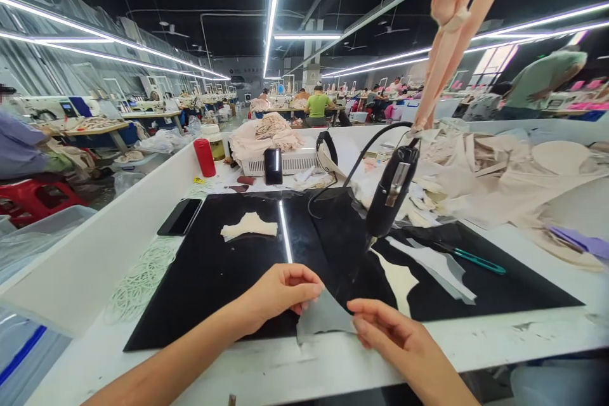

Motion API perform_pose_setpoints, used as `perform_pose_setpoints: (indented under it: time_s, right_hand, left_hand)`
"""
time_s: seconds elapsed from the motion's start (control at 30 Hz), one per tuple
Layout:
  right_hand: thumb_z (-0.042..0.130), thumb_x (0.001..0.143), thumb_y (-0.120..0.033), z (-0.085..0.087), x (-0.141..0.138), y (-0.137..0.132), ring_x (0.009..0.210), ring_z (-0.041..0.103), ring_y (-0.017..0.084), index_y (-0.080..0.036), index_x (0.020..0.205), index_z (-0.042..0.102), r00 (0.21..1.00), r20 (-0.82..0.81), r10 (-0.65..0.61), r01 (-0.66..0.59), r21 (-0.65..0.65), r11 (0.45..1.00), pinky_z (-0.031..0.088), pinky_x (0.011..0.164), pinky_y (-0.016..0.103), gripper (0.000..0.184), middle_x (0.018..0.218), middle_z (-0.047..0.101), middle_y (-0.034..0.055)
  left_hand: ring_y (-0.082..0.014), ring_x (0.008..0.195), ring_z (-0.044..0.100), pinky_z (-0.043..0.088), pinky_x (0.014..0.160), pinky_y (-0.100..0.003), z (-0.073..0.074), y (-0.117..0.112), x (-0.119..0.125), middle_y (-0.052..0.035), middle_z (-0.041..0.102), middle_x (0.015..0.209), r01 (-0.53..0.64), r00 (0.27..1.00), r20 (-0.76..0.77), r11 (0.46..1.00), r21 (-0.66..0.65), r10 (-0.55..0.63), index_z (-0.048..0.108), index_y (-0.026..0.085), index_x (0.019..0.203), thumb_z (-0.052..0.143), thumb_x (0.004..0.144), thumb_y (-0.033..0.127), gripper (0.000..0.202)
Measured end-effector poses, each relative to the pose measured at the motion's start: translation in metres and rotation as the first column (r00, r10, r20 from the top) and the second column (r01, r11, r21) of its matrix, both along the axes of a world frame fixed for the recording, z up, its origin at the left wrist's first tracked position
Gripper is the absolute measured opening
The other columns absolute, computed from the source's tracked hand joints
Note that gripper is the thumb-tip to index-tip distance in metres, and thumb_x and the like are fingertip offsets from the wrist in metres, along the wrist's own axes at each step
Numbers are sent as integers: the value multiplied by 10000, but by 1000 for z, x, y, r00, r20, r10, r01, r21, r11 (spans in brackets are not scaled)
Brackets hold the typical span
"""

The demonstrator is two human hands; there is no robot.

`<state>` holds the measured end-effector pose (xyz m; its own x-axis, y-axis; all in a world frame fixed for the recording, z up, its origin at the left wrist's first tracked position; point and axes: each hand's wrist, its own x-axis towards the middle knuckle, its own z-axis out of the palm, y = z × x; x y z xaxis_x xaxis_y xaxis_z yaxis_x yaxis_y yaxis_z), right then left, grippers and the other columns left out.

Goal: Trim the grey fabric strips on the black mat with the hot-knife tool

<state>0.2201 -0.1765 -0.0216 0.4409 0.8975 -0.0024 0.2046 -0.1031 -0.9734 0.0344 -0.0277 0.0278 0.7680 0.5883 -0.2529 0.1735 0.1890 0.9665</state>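
Between my two hands is a thin grey, curved piece of sheet material (pixel 328 316), over the front edge of the black mat (pixel 190 292). My left hand (pixel 280 295) pinches its upper left corner. At the right corner, my right hand (pixel 387 333) grips it between thumb and fingers. Farther back on the mat lies a cream cut fabric piece (pixel 250 226). A second cream piece (pixel 397 279) rests right of centre, below the tip of a black handheld tool (pixel 392 190) hanging from peach fabric strips (pixel 447 44). White and grey cut pieces (pixel 438 269) lie to its right.
A teal-handled tool (pixel 478 260) lies on the mat's right. Along the left are a phone (pixel 179 217), pale green cord (pixel 145 279) and a red thread spool (pixel 204 157). Beige fabric (pixel 476 165) is piled at right. White walls (pixel 95 247) edge the table. Other people sit farther off.
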Motion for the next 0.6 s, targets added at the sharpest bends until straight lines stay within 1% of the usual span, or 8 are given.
perform_pose_setpoints:
  time_s: [0.13, 0.27, 0.37, 0.43, 0.5, 0.6]
  right_hand:
    - [707, 791, -564, -3, -5, 8, 631, 602, 185, -254, 852, 781, 995, -35, 91, -93, -54, 994, 511, 607, 248, 325, 633, 639, -4]
    - [678, 798, -530, 0, -13, 15, 604, 519, 161, -254, 802, 765, 992, -16, 125, -126, -64, 990, 435, 591, 248, 289, 607, 570, -25]
    - [686, 793, -526, 2, -20, 19, 613, 473, 153, -254, 773, 749, 991, -4, 134, -134, -62, 989, 385, 578, 244, 279, 621, 554, -28]
    - [681, 796, -526, 3, -23, 20, 627, 470, 157, -255, 760, 737, 990, -3, 139, -139, -48, 989, 382, 585, 247, 278, 636, 556, -24]
    - [675, 801, -516, 4, -25, 21, 633, 475, 161, -259, 763, 734, 989, -1, 146, -146, -38, 989, 389, 592, 251, 266, 644, 554, -24]
    - [675, 809, -499, 10, -27, 19, 619, 477, 163, -265, 771, 739, 984, 17, 179, -178, -48, 983, 396, 580, 252, 246, 621, 527, -27]
  left_hand:
    - [-96, 640, 481, 390, 623, -240, 0, 4, -12, 6, 630, 766, -38, 998, -47, 999, 25, 39, 681, 152, 844, 782, 726, 449, 335]
    - [-99, 637, 474, 387, 611, -239, -1, 7, -21, 13, 599, 738, -71, 994, -76, 996, 46, 74, 629, 161, 785, 730, 716, 401, 269]
    - [-99, 641, 476, 377, 609, -238, 0, 10, -28, 4, 616, 772, -82, 991, -99, 994, 67, 88, 619, 166, 781, 710, 707, 390, 253]
    - [-99, 642, 473, 365, 607, -236, 2, 12, -31, 8, 615, 769, -85, 989, -115, 993, 88, 94, 620, 168, 779, 703, 706, 382, 240]
    - [-99, 633, 459, 334, 592, -231, 3, 13, -34, 24, 584, 723, -83, 986, -132, 991, 109, 97, 626, 171, 782, 695, 716, 374, 224]
    - [-89, 609, 418, 276, 558, -222, 6, 13, -36, 44, 542, 684, -77, 985, -142, 986, 147, 98, 634, 172, 792, 707, 741, 365, 213]
